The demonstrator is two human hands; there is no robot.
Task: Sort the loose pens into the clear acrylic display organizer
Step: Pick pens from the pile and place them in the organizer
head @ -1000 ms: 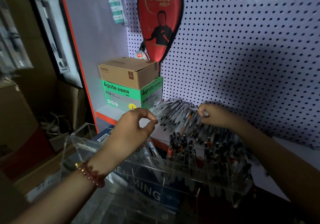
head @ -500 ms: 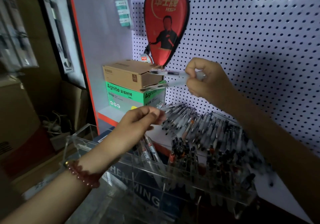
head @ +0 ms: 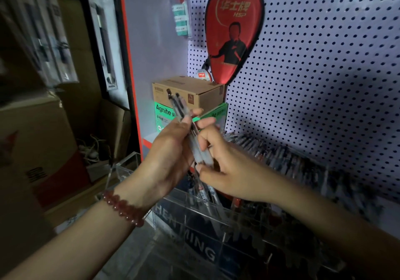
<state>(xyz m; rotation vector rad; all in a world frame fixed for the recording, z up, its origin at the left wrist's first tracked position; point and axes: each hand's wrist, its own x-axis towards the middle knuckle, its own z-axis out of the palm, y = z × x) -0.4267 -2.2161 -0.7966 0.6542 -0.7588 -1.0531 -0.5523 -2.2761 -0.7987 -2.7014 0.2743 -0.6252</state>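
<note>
We've got two pens [head: 180, 108] with clear barrels held up in front of us, clicker ends up and tips pointing down, right above the acrylic organizer [head: 124, 161]. The left hand [head: 171, 150] has its fingers and thumb curled round the upper barrels. The right hand [head: 227, 167] pinches the lower ends, so both hands are on the same pair. Our guess is that this squares the two up side by side, so they drop tip-first into one slot together instead of fanning out.

The loose pile [head: 279, 152] lies on the shelf against the pegboard [head: 324, 63], just behind the organizer, which keeps each reach short. Some compartments on the right already look stocked, though it's too blurry to count anything. The slots straight under the hands seem to hold only a few, so that's probably where these go. The cardboard box [head: 188, 91] stacked on the green box [head: 163, 115] sits off to the left, out of the way.
</note>
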